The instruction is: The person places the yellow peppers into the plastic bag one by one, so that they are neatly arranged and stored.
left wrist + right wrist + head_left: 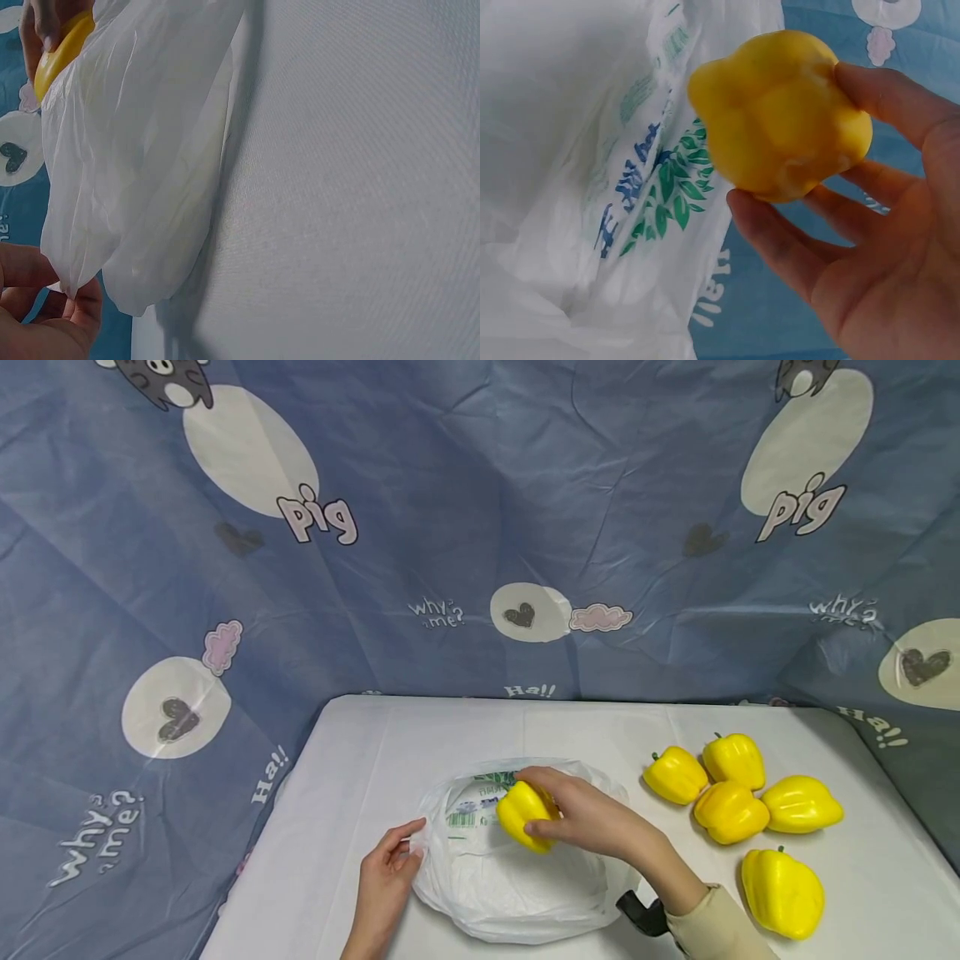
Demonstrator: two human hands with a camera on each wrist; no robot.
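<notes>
A yellow bell pepper (525, 817) is gripped between the thumb and fingers of my right hand (581, 814), over the mouth of a white plastic bag (517, 914). Its lobed end shows large in the right wrist view, beside the bag's green leaf print (676, 187). My left hand (386, 877) pinches the bag's rim at its left side, thumb against fingers. In the left wrist view the bag's thin wall (150, 165) stretches up from that pinch, and the held pepper (64, 56) peeks past its far edge.
To the right on the white table (360, 752) lie several more yellow bell peppers: one nearest the front (782, 893), the others in a cluster (731, 812) behind it. A black strap (642, 914) sits at my right wrist. A blue printed cloth (480, 527) hangs behind the table.
</notes>
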